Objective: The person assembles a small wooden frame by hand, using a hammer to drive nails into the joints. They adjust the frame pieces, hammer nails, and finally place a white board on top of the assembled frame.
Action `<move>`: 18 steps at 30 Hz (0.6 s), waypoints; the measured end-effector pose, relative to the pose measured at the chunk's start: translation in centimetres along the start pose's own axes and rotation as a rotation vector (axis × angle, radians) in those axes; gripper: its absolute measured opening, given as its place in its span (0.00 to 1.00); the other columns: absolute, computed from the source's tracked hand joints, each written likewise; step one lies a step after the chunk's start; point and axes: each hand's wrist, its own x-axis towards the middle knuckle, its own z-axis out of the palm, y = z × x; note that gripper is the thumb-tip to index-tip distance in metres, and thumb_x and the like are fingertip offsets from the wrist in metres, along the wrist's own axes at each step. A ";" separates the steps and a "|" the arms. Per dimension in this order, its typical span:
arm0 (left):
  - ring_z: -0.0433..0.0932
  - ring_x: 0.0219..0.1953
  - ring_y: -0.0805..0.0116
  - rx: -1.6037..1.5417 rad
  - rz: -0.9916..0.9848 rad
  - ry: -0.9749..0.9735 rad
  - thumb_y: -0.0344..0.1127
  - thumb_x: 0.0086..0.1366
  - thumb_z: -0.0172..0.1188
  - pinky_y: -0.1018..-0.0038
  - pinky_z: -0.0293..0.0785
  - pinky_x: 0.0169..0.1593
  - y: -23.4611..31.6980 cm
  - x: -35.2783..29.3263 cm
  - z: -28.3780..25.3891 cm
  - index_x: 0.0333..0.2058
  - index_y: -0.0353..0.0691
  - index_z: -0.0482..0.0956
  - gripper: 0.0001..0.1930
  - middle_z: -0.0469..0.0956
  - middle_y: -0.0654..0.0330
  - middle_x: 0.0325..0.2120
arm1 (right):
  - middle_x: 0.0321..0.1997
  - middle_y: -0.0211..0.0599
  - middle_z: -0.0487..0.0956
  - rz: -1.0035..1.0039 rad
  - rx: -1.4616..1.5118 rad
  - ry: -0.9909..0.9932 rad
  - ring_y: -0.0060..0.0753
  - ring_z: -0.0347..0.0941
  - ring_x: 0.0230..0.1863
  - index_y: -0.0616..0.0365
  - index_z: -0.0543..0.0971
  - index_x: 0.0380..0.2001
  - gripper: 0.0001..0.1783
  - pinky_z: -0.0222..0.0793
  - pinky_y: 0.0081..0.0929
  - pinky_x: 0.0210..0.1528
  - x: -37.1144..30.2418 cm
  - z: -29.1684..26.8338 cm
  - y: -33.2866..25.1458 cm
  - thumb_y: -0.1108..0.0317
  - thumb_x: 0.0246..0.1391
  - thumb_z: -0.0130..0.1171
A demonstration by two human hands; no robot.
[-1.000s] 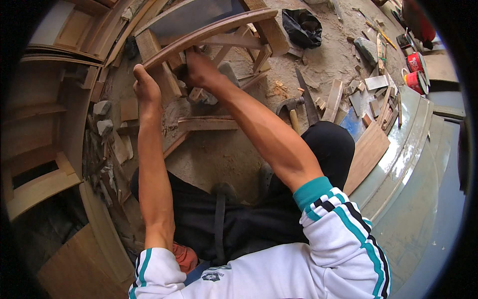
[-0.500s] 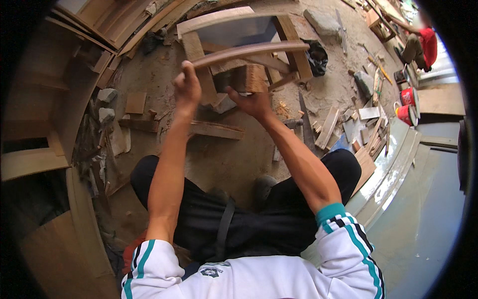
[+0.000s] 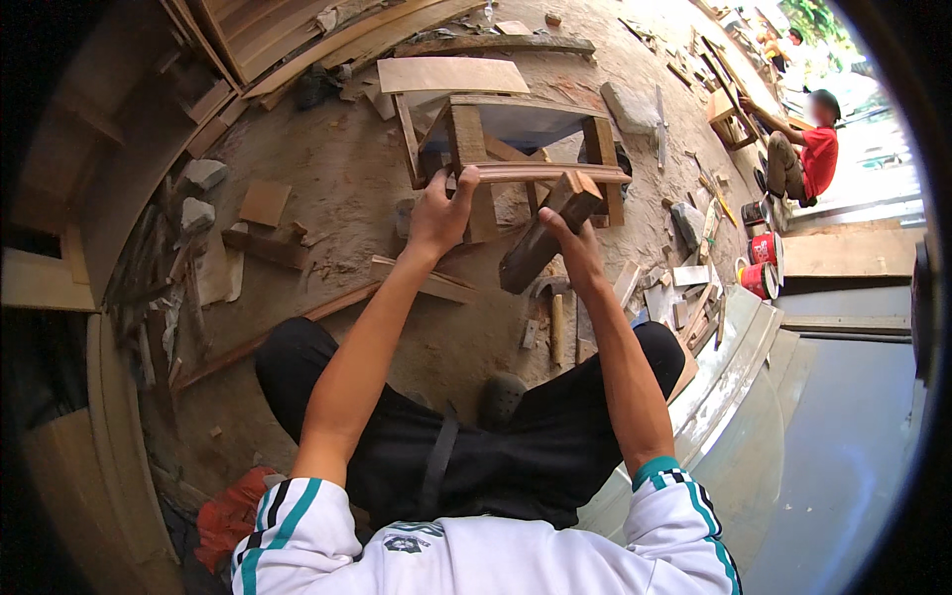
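Observation:
My left hand point(image 3: 443, 216) is closed on the left end of a brown moulding strip point(image 3: 545, 173). The strip lies across the near side of a small wooden frame point(image 3: 466, 139) standing on the ground, touching or close to its near posts. My right hand point(image 3: 580, 250) grips a thick, dark wooden block point(image 3: 545, 238), which is tilted with its pale upper end just in front of the strip. My right fingers are partly hidden behind the block. Below the block, a hammer point(image 3: 557, 327) with a wooden handle lies on the ground near my right knee.
Wood offcuts point(image 3: 441, 286) and stones point(image 3: 206, 174) litter the ground. Wooden cabinets point(image 3: 129, 198) stand along the left. Red tins point(image 3: 762, 281) and a large pale panel point(image 3: 833, 436) are on the right. A person in red point(image 3: 815, 159) crouches at the far right by a wooden piece.
The moulding strip has come down from a raised slant to lie nearly level against the frame. The wooden block has swung from roughly level to a steep tilt. My view has shifted.

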 end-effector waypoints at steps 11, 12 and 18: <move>0.61 0.68 0.43 -0.013 -0.163 -0.305 0.77 0.54 0.54 0.60 0.62 0.66 -0.5 2.8 -3.0 0.66 0.22 0.55 0.61 0.60 0.27 0.63 | 0.41 0.44 0.83 0.358 -0.647 -0.327 0.37 0.79 0.43 0.67 0.79 0.45 0.31 0.73 0.31 0.48 1.6 -0.1 5.2 0.52 0.43 0.71; 0.60 0.68 0.43 -0.005 -0.156 -0.315 0.77 0.53 0.56 0.60 0.60 0.67 -0.1 2.8 -3.5 0.67 0.20 0.53 0.63 0.58 0.27 0.64 | 0.42 0.47 0.83 0.387 -0.741 -0.377 0.39 0.79 0.44 0.67 0.79 0.46 0.33 0.73 0.32 0.48 1.8 0.2 6.1 0.51 0.42 0.71; 0.56 0.70 0.43 0.011 -0.021 -0.257 0.69 0.56 0.62 0.59 0.56 0.70 0.6 2.9 -4.6 0.70 0.34 0.53 0.56 0.54 0.32 0.67 | 0.55 0.53 0.80 0.528 -1.230 -0.481 0.50 0.77 0.57 0.59 0.77 0.56 0.47 0.72 0.42 0.56 0.1 0.8 13.6 0.32 0.40 0.67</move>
